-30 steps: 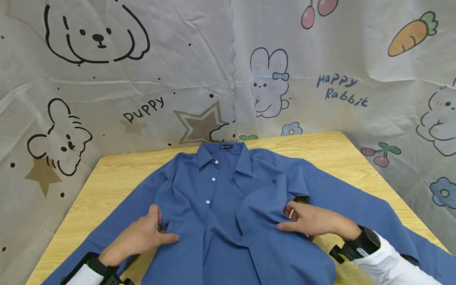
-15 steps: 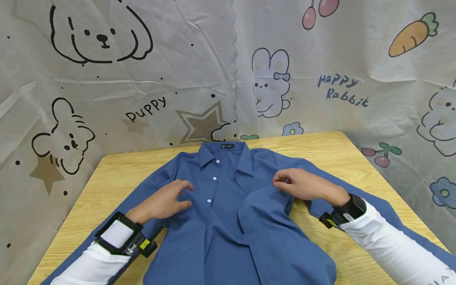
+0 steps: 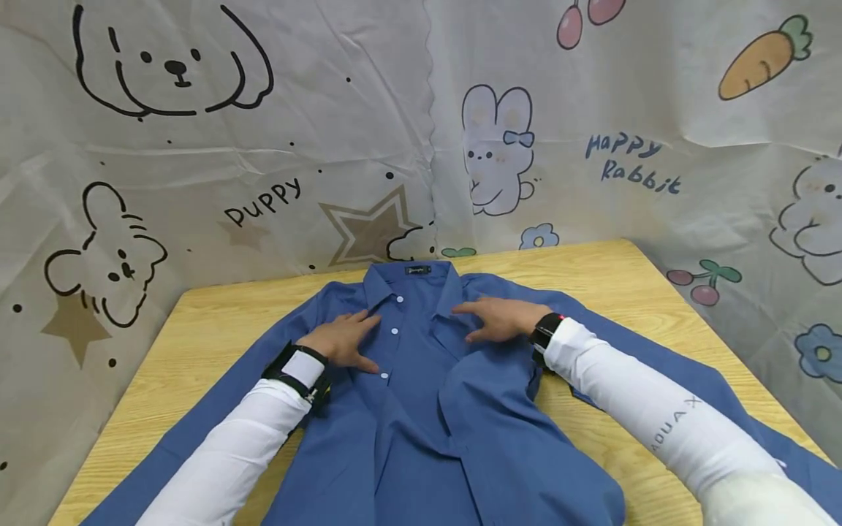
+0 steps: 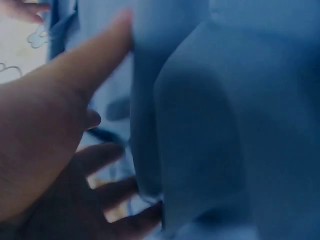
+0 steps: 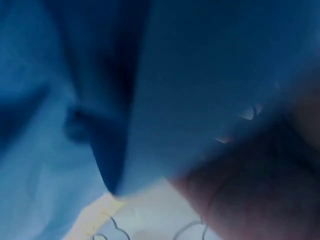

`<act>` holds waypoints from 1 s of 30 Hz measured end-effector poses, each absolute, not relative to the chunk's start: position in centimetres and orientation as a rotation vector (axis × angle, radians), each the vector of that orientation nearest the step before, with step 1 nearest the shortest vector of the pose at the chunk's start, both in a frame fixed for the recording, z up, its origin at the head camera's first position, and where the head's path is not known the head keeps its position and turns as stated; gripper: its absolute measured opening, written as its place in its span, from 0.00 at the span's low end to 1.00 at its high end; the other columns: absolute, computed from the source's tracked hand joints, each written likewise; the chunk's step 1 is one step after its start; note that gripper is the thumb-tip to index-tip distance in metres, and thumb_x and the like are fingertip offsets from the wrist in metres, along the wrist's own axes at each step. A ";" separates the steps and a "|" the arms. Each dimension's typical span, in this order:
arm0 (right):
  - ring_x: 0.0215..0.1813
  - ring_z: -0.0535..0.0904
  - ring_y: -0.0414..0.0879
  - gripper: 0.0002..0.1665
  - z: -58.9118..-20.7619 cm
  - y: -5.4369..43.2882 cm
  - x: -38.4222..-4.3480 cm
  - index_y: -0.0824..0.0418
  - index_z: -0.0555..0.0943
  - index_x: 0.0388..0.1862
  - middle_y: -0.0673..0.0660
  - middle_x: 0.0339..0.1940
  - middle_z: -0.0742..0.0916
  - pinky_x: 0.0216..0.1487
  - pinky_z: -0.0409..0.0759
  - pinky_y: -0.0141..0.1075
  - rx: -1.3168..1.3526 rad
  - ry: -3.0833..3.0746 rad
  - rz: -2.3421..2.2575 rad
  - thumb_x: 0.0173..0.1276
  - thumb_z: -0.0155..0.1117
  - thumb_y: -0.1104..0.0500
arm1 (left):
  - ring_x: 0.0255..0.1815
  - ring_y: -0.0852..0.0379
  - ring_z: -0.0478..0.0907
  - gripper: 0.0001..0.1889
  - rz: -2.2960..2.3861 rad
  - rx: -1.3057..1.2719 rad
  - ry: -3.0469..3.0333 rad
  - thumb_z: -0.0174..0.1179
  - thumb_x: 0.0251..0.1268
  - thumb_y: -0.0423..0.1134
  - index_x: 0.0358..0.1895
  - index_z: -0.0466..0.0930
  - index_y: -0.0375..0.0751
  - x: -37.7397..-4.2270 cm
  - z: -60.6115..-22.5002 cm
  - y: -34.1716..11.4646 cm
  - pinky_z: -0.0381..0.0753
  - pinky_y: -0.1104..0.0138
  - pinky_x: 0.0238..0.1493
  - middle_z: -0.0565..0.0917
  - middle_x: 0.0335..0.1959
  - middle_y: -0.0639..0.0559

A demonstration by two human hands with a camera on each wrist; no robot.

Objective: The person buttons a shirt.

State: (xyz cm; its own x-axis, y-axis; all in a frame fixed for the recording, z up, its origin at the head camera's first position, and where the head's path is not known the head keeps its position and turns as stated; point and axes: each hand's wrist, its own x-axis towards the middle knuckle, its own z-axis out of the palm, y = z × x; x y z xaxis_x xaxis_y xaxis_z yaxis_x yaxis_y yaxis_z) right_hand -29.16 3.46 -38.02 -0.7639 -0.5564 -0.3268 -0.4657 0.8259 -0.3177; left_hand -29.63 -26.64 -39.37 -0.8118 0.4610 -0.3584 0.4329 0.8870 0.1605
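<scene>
1. Head view: one blue shirt (image 3: 414, 416), front up, on a light wood-grain counter (image 3: 210, 321). Collar (image 3: 450, 292) at the far edge; long blue sleeves (image 3: 651, 358) slanting down to either side; lower body running out of frame.
2. Head view: your left hand (image 3: 342, 340), over the shirt's chest, left of the button line. Grip apart, thumb well away from the fingers, its tip just beside the lowest of three white buttons (image 3: 384, 375).
3. Head view: your right hand (image 3: 496, 319), over the opposite side of the chest, near the collar's point. Grip apart, fingers reaching inward, thumb separate and nearer you. Firmness of contact with the fabric: cannot tell.
4. Head view: white sleeves (image 3: 230, 438) on both your arms, each meeting a black wrist strap (image 3: 296, 369); the right one lettered.
5. Head view: pale backdrop (image 3: 381, 80) behind the counter, printed with puppy, rabbit and carrot, plus wording.
6. Left wrist view, blurred: your left hand at the left side, fingers spread, grip apart; folded shirt fabric filling the right.
7. Right wrist view, dark and blurred: shirt fabric across most of it, your right hand at lower right, fingertips hidden; grip cannot be told from here.
</scene>
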 end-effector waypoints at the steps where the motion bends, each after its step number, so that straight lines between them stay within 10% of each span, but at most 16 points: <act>1: 0.72 0.57 0.61 0.37 -38.5 3.2 -29.3 0.52 0.60 0.75 0.64 0.71 0.66 0.67 0.58 0.54 -0.730 2.580 -0.266 0.71 0.58 0.47 | 0.72 0.33 0.50 0.49 0.091 0.640 2.659 0.68 0.53 0.58 0.75 0.54 0.43 -29.9 -39.8 -26.6 0.58 0.41 0.63 0.53 0.73 0.35; 10: 0.72 0.54 0.63 0.48 -40.8 2.7 -31.5 0.52 0.55 0.77 0.60 0.75 0.60 0.64 0.60 0.59 -0.548 2.752 -0.079 0.65 0.56 0.33 | 0.70 0.35 0.54 0.44 -0.051 0.591 2.796 0.54 0.58 0.69 0.75 0.56 0.52 -32.4 -41.1 -26.1 0.59 0.36 0.58 0.55 0.74 0.39; 30: 0.57 0.77 0.57 0.21 -44.5 1.5 -34.9 0.54 0.78 0.61 0.57 0.59 0.81 0.55 0.74 0.51 -0.334 3.094 -0.290 0.77 0.47 0.50 | 0.68 0.38 0.56 0.33 -0.019 0.319 2.926 0.40 0.70 0.65 0.75 0.55 0.59 -35.3 -43.7 -23.9 0.56 0.33 0.56 0.62 0.71 0.43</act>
State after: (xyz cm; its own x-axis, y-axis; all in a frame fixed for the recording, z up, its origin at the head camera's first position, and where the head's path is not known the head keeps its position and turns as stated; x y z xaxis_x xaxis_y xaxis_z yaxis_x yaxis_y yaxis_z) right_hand -34.91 1.46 -44.49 -0.9771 -0.2129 0.0037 -0.2098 0.9600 -0.1852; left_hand -35.25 -23.91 -43.67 -0.9572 0.2120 -0.1969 0.2146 0.9767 0.0083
